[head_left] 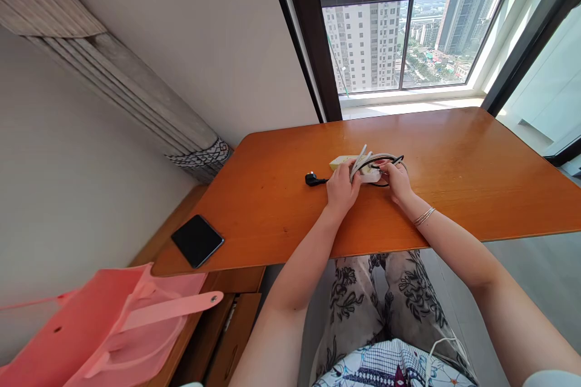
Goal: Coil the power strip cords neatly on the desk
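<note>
Cream plastic power strip (341,162) lies mid-table on the orange-brown wooden tabletop (476,169), just beyond both hands. Its long axis runs roughly left-right with a slight tilt. The left end shows; the right end is hidden under the cable bundle.

Left hand (341,186) is closed around the grey-white coiled cable (361,160), whose loops stick up past the knuckles and over the strip. Right hand (397,180) has its fingers curled closed on the thin black cable (385,160) where it loops over the bundle; which fingertips pinch it is too small to tell. Both hands touch the bundle, close together, with the left nearer the strip's visible end.

The black cable runs left behind the left hand to a black plug (311,179), flat on the table just left of that hand and not touching it.

Thin metal bangles (424,216) sit on the right wrist. Flat black phone (197,240) lies near the table's left front corner, well apart. Soft pink bag (113,320) with strap is lower left, off the table. Dark-framed window (408,18) stands beyond the far edge.
</note>
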`<state>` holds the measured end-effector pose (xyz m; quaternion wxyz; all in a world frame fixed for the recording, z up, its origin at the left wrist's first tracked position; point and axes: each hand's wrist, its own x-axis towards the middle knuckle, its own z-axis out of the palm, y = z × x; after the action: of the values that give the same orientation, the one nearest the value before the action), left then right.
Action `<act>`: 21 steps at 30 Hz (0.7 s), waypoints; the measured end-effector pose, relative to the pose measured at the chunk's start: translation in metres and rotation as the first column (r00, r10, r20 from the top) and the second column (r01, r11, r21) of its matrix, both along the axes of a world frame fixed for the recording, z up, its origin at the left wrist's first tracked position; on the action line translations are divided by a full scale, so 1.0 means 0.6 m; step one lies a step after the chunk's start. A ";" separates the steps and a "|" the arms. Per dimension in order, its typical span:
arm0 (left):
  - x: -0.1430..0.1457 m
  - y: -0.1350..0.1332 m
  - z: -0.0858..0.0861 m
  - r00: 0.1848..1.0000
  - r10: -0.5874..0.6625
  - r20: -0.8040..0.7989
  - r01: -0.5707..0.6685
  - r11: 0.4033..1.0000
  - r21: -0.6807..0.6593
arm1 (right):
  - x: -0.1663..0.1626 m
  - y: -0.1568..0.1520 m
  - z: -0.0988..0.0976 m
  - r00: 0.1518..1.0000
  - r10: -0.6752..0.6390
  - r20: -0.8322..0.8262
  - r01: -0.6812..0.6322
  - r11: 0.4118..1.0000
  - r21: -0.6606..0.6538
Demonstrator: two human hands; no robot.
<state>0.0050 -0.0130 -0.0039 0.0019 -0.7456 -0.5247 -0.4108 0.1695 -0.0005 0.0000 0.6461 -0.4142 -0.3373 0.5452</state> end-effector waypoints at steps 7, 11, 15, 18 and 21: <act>-0.007 0.008 -0.004 0.999 0.035 0.031 -0.035 0.999 0.003 | -0.002 0.000 -0.003 0.999 0.005 0.044 -0.005 1.000 0.017; -0.007 0.012 -0.009 0.996 0.085 0.021 -0.084 0.996 -0.009 | -0.006 -0.004 -0.003 0.999 0.003 0.049 -0.004 1.000 0.031; -0.012 0.019 -0.013 0.992 0.070 0.101 -0.073 0.997 0.023 | -0.007 -0.013 0.004 0.996 0.069 0.059 -0.075 0.993 0.088; -0.022 0.029 -0.017 0.976 0.049 0.213 -0.059 0.997 0.040 | -0.005 -0.017 0.008 0.988 0.117 0.103 -0.132 0.978 0.161; -0.037 0.043 -0.022 0.951 0.055 0.305 -0.058 0.998 0.001 | -0.001 -0.018 0.010 0.983 0.104 0.151 -0.136 0.966 0.222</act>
<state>-0.0171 0.0128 -0.0172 -0.0636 -0.6578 -0.5379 -0.5233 0.1689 -0.0114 0.0062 0.6309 -0.3516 -0.4668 0.5104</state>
